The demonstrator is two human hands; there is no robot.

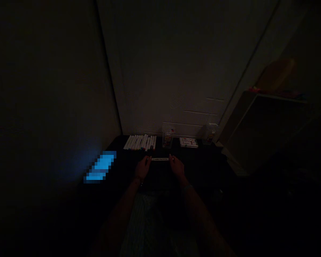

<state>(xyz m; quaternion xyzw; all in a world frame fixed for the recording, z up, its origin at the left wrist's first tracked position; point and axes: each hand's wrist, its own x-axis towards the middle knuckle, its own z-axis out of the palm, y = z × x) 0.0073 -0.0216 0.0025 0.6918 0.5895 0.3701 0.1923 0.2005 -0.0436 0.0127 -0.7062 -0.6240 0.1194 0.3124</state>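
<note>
A slim white marker point(159, 159) is pinched at either end between the fingertips of the left hand point(142, 168) and right hand point(177, 167) at a dark table point(203, 160) in a dim room. A row of white markers point(140, 142) is lined up beyond, near a clear plastic case point(167, 138) and a printed packet point(188, 142). A pixelated blue patch point(101, 167) is seen at left.

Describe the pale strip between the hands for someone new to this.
On the dark table, find the row of white markers. Just nearer the person, a thin pale strip sits level between the left hand and right hand, the only thing at the fingertips.
</note>
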